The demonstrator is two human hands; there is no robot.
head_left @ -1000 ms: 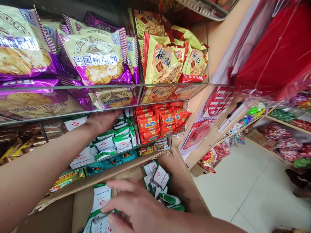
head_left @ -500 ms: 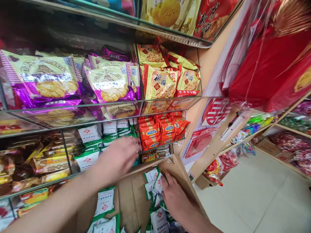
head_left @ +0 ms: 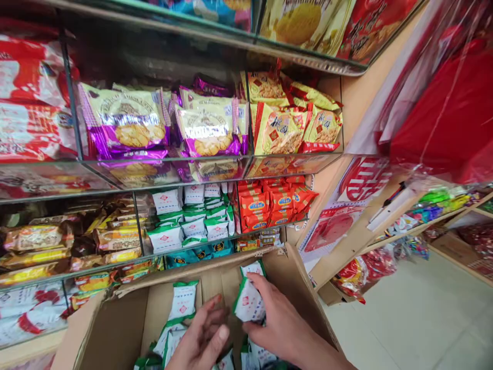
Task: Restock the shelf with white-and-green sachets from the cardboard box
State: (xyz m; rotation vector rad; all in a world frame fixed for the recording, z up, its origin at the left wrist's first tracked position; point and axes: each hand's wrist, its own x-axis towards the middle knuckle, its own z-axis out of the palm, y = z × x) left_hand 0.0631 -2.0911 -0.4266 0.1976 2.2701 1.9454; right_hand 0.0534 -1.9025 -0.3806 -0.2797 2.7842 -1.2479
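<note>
My right hand grips a small green-and-white packet between thumb and fingers, over the right part of an open cardboard box. My left hand hangs over the middle of the box with its fingers apart and nothing in it. More green-and-white packets lie in the box on both sides of my left hand. Behind the box, a shelf compartment holds stacked packets of the same kind. Red packets fill the compartment to its right.
Above are purple-and-cream biscuit packs and yellow-and-red packs. A large red bag hangs at the upper right. Brown and yellow snacks sit on the left shelf. Tiled floor shows at the lower right.
My left hand has drawn back from the shelf compartment to above the box. My right hand has lifted a packet from the pile. The view has shifted left.
</note>
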